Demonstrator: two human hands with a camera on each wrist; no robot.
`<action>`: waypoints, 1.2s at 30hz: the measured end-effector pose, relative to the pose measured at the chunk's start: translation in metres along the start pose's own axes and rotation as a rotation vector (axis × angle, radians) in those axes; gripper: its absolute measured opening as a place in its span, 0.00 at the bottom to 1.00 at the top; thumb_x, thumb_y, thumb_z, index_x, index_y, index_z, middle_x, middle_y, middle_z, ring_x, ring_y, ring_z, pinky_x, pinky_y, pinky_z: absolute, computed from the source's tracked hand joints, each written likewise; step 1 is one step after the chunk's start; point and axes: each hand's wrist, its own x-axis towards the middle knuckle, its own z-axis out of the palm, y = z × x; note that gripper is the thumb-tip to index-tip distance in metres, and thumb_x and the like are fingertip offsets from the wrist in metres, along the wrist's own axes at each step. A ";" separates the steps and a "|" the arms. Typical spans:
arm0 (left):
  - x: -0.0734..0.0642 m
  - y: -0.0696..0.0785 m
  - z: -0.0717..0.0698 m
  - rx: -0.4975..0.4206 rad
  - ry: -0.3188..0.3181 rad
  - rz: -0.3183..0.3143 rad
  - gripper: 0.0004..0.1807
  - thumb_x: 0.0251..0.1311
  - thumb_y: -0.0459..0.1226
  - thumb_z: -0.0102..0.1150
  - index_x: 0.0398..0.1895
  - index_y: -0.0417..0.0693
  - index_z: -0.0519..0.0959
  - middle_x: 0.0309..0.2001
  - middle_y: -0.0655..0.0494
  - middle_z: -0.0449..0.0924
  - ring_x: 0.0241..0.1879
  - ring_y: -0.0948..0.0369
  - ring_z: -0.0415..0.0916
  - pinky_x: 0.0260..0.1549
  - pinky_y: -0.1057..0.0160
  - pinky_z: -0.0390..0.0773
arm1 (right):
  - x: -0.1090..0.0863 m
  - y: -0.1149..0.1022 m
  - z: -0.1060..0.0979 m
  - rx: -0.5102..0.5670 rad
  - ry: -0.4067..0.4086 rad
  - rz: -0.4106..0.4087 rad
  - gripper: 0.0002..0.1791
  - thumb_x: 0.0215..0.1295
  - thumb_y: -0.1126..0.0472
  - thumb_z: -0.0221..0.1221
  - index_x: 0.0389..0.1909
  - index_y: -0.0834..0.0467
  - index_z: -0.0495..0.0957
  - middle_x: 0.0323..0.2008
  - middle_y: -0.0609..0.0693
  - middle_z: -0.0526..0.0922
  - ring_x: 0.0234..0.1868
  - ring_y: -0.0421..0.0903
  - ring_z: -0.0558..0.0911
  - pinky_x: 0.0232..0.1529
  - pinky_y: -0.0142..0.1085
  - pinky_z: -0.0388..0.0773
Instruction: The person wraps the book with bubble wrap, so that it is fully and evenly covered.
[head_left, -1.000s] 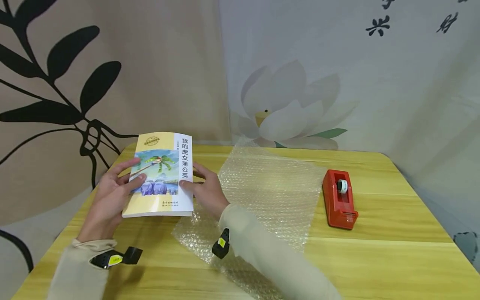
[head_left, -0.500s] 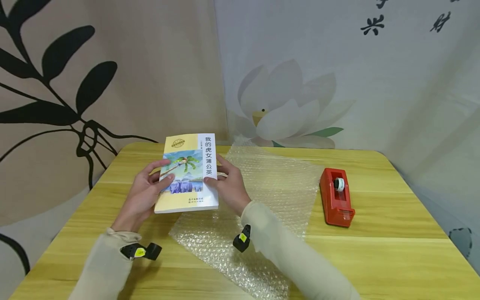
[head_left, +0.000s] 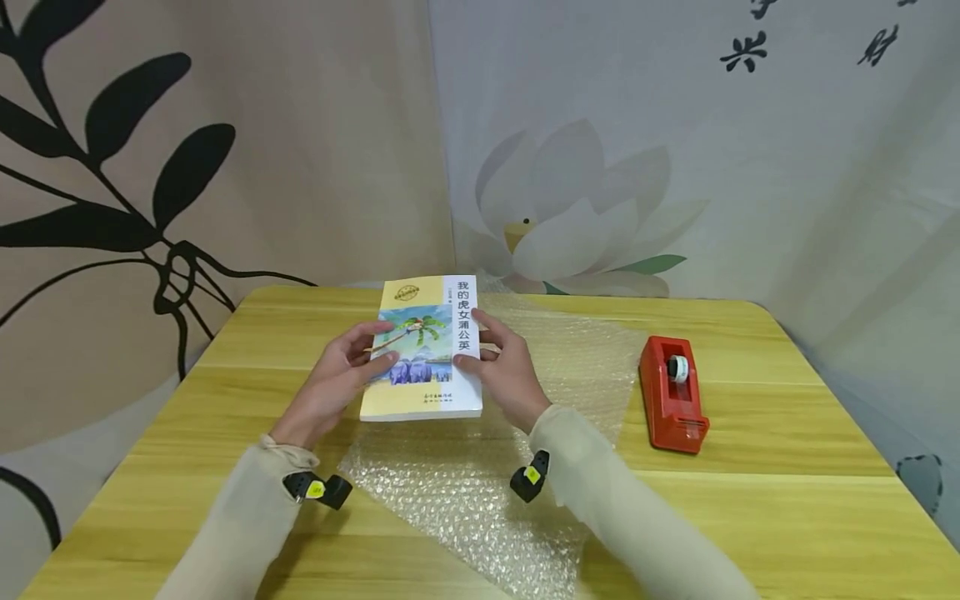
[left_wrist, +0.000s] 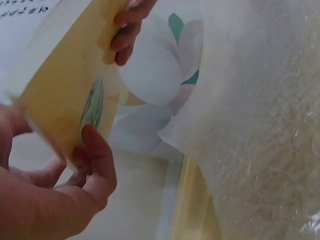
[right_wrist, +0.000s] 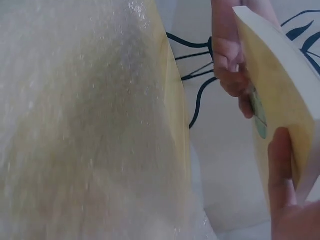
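A paperback book [head_left: 414, 342] with a yellow and white cover and a palm-tree picture is held up above the table, front cover facing the head camera. My left hand [head_left: 337, 375] grips its left edge, thumb on the cover and fingers behind. On the opposite edge, my right hand [head_left: 510, 367] pinches the book the same way. Both wrist views show fingertips on the yellow back cover [left_wrist: 65, 85]. Beneath and to the right of the book lies a sheet of bubble wrap [head_left: 480, 483], partly hidden by the book and right arm.
A red tape dispenser [head_left: 673, 396] stands right of the bubble wrap on the wooden table [head_left: 780, 417]. Behind the table's far edge hangs a curtain [head_left: 337, 150] printed with leaves, a lotus and characters.
Both hands have carried the book to the right, from the table's left side to above the left part of the bubble wrap. The dispenser stays in place.
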 end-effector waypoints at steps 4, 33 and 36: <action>0.006 0.000 0.005 0.009 -0.070 0.006 0.29 0.69 0.36 0.58 0.73 0.51 0.66 0.65 0.46 0.67 0.57 0.54 0.68 0.53 0.65 0.74 | -0.003 0.001 -0.015 -0.038 0.007 0.007 0.42 0.63 0.72 0.63 0.76 0.48 0.60 0.56 0.60 0.74 0.47 0.51 0.87 0.40 0.38 0.86; 0.043 -0.009 0.080 0.208 -0.367 -0.001 0.26 0.61 0.32 0.65 0.63 0.44 0.71 0.50 0.44 0.75 0.46 0.55 0.74 0.45 0.55 0.79 | -0.002 0.039 -0.103 -0.440 -0.021 0.210 0.43 0.59 0.70 0.66 0.75 0.56 0.61 0.52 0.63 0.78 0.46 0.51 0.81 0.41 0.34 0.79; 0.046 -0.013 0.081 0.231 -0.359 0.000 0.27 0.59 0.32 0.66 0.62 0.44 0.71 0.52 0.44 0.76 0.47 0.55 0.75 0.47 0.58 0.79 | -0.002 0.044 -0.103 -0.472 -0.016 0.218 0.43 0.59 0.69 0.67 0.74 0.56 0.61 0.51 0.63 0.79 0.45 0.50 0.81 0.42 0.34 0.79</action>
